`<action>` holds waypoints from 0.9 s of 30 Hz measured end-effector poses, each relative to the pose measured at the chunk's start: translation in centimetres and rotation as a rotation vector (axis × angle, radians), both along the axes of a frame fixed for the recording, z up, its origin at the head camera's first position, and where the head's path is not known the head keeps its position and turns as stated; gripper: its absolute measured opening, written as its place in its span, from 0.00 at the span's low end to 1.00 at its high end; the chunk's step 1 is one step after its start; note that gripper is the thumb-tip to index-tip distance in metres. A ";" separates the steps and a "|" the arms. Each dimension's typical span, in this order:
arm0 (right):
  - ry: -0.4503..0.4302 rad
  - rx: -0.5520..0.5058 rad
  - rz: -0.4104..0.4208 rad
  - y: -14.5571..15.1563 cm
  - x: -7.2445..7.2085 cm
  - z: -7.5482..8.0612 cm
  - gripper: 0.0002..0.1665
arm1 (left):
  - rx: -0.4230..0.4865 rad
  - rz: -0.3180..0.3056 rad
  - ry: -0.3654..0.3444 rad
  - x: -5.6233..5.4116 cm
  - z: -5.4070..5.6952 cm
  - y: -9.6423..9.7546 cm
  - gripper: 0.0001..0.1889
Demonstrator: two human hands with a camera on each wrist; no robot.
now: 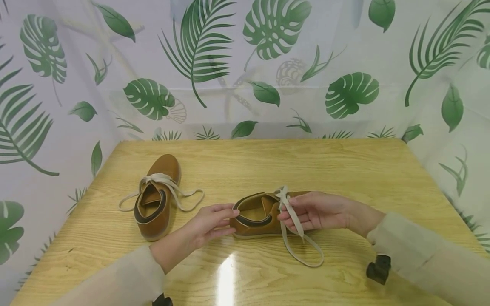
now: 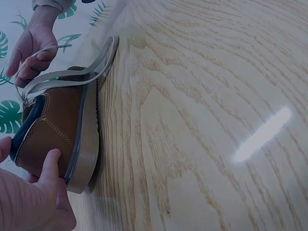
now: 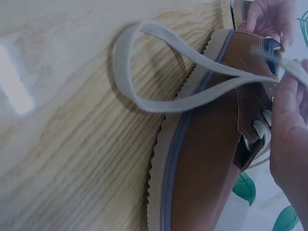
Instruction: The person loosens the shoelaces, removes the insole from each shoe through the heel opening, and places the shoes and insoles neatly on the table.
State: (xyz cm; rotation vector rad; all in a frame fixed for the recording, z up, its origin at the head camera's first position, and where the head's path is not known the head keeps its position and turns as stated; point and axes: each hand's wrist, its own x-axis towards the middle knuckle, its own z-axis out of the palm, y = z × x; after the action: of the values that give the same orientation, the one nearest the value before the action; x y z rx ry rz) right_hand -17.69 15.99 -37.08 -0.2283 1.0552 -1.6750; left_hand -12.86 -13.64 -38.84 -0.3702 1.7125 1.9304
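A brown shoe (image 1: pixel 255 215) (image 2: pixel 57 130) (image 3: pixel 207 168) lies on the wooden table (image 1: pixel 306 165), heel toward the left. My left hand (image 1: pixel 229 219) (image 2: pixel 45 178) grips its heel, thumb on the collar and fingers against the back. My right hand (image 1: pixel 286 214) (image 2: pixel 31 48) (image 3: pixel 288 125) pinches the pale flat lace (image 1: pixel 292 214) just above the shoe's tongue. A loop of that lace (image 1: pixel 304 251) (image 3: pixel 144 96) trails onto the table in front of the shoe. A second matching shoe (image 1: pixel 155 199) stands to the left with its laces (image 1: pixel 183 199) spread loose, untouched.
A leaf-printed curtain (image 1: pixel 245 63) closes off the back and both sides of the table. A black wrist mount (image 1: pixel 379 268) hangs under my right sleeve. Bare wood stretches behind the shoes and along the front edge.
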 end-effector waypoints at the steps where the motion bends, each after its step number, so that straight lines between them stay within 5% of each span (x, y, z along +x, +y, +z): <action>1: -0.005 -0.022 0.011 -0.1 0.0 -0.1 0.16 | 0.000 0.000 0.000 0.0 0.0 0.0 0.26; 14: -0.054 -0.188 0.050 -1.1 0.9 -0.9 0.21 | -0.013 -0.007 0.002 0.0 0.1 0.2 0.27; 27: -0.330 -0.407 -0.365 -0.7 0.8 -1.1 0.26 | -0.033 0.004 0.007 -0.1 0.1 0.2 0.26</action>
State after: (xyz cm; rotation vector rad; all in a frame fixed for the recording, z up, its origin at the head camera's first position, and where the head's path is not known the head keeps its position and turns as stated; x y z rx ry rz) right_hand -16.86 15.25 -38.15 -0.0146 0.5212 -2.1633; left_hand -12.92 -13.46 -38.76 -0.3799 1.7511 1.9102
